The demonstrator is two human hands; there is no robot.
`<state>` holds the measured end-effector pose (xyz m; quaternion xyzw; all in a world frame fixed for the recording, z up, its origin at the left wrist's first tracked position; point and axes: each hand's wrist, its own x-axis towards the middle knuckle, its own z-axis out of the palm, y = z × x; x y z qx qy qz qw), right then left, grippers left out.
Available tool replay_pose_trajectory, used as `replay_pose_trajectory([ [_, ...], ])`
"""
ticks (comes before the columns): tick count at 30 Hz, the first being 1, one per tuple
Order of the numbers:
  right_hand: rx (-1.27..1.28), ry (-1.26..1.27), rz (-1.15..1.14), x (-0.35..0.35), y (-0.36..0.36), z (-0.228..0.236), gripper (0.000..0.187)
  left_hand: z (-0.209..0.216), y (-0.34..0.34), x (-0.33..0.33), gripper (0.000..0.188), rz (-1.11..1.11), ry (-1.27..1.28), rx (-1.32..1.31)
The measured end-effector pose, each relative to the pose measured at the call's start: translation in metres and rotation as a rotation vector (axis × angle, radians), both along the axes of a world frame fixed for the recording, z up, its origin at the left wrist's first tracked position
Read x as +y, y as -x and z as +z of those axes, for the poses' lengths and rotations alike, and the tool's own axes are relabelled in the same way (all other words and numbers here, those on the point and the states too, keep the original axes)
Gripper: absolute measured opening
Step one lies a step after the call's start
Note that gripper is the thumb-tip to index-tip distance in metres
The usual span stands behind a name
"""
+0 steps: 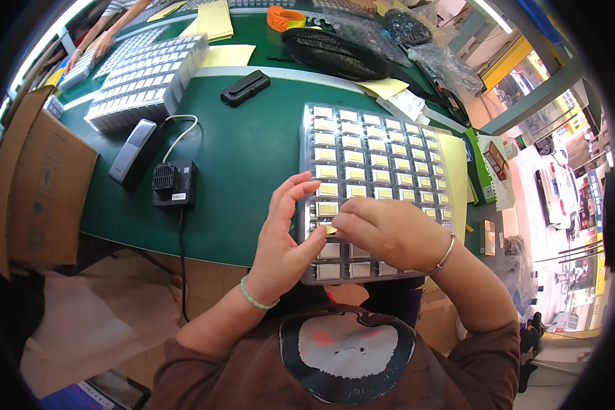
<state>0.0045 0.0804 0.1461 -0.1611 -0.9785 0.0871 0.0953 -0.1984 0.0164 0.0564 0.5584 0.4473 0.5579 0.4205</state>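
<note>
A clear plastic tray (306, 157) holds rows of small white block-shaped parts, most with a pale yellow rectangle on top. In the rows nearest me, the white parts (328, 271) show no yellow. My right hand (389, 232) is closed in a pinch over the tray's near left area, at a small pale yellow piece (331, 230). Beside it, my left hand (285, 236) spans the tray's left edge, fingers stretched out and apart. Its thumb tip comes close to the yellow piece; whether it touches is unclear.
Yellow sheets (452, 164) lie under the tray's right side. Leftward are a black device (178, 184) with a cable, a grey power bank (133, 152) and stacked filled trays (143, 82). A black case (246, 87), orange tape (285, 18) and another person's hand (102, 45) are farther off.
</note>
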Motion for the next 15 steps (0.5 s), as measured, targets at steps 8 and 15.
replay_pose_trajectory([
  [8,-0.010,-0.055,0.072,-0.002,-0.001,0.001,0.023,0.000,-0.002,0.000,0.056,0.002,0.007,-0.019],
  [15,-0.092,-0.026,0.008,-0.015,-0.009,0.002,0.035,-0.001,0.000,-0.002,0.057,-0.002,0.002,-0.010],
])
